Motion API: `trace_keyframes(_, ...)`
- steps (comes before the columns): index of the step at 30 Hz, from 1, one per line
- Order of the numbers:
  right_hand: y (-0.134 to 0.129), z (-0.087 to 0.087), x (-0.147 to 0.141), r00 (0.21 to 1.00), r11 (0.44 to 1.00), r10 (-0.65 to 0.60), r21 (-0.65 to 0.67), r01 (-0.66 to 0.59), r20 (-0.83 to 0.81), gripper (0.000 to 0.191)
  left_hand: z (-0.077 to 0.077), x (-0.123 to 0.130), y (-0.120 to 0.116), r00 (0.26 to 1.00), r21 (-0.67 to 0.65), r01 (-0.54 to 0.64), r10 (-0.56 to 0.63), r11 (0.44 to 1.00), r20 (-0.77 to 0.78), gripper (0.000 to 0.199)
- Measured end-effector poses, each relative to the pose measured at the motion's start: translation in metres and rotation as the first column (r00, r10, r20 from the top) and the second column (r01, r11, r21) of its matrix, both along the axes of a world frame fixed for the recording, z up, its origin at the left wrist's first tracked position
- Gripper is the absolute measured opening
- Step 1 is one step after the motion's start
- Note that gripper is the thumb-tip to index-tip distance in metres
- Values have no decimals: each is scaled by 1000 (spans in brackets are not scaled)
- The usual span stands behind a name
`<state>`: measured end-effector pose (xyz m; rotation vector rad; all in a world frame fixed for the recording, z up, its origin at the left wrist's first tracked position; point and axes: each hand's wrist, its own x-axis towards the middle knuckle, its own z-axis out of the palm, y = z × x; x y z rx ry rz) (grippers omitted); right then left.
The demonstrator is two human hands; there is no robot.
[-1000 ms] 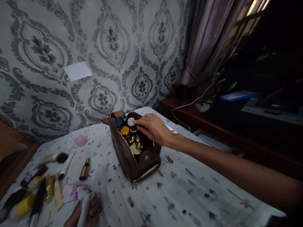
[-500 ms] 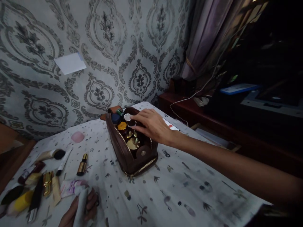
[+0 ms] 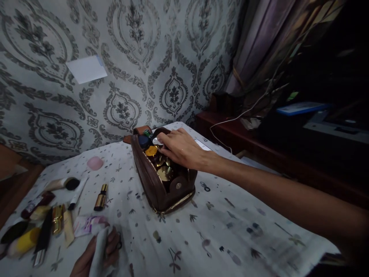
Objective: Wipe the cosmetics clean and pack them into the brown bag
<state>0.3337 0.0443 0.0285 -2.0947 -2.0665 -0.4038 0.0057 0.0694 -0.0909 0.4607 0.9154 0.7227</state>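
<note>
A brown zip-up toiletry bag (image 3: 148, 182) stands unzipped on the patterned cloth. My right hand (image 3: 181, 148) reaches into its far half, fingers closed on a small jar with a shiny silver lid (image 3: 157, 141). Beside that jar, inside the bag, are a dark blue lid (image 3: 144, 141), a yellow-gold lid (image 3: 151, 150), a green cap (image 3: 148, 133) and a shiny gold lid (image 3: 165, 173). At the lower left, my left hand (image 3: 111, 248) is wrapped around a pale cloth (image 3: 99, 252); a pink-and-white packet (image 3: 86, 225) lies just beyond it.
Left on the cloth lie several cosmetics, among them a gold-and-black bottle (image 3: 100, 198), a white tube (image 3: 77, 194) and a yellow item (image 3: 24, 243). A pink sponge (image 3: 95, 163) is farther back. A phone (image 3: 202, 144) lies behind my right hand, near a white cable (image 3: 220, 124).
My right hand has lowered the silver-lidded jar deeper into the bag, among the other lids. My left hand keeps its hold on the cloth. The view has shifted slightly.
</note>
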Motion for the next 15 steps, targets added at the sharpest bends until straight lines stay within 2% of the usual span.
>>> trace_keyframes(2, -1, 2, 1, 1000, 1000, 5, -12, -5, 6, 24, 1, -2, 1, 1000, -22, 9, -9, 1000, 8, 31)
trace_keyframes(6, 0, 6, 1, 1000, 999, 11, -34, -10, 13, 23, -4, -10, 8, 994, -83, 110, -109, 990, 19, 32)
trace_keyframes(9, 3, 5, 2, 999, 999, 25, -23, -24, 22, 22, -8, -15, 11, 992, -105, 128, -125, 986, 31, 31)
trace_keyframes(15, 2, -6, 7, 998, 997, 56, 49, -55, -23, 22, -3, -10, 9, 990, -49, 141, -140, 989, 14, 34)
